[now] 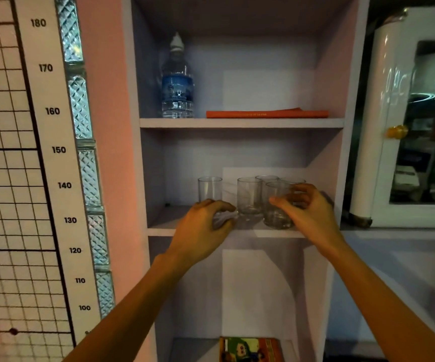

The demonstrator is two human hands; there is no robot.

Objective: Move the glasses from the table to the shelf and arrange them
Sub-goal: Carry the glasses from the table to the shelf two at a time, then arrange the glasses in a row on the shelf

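Observation:
Several clear drinking glasses stand on the middle shelf [164,226] of a pale open shelf unit. My left hand [203,228] wraps around the base of the leftmost glass [210,189], near the shelf's front. My right hand [305,210] grips the front right glass [276,212], fingers curled around its side. Between my hands a third glass [249,195] stands free. Two more glasses [267,178] stand behind, partly hidden by the front ones and my right hand.
On the upper shelf stand a water bottle [177,82] and a flat orange folder [266,114]. A colourful box [250,348] lies on the lowest shelf. A white glass-door cabinet [383,152] stands to the right, a height chart wall [54,152] to the left.

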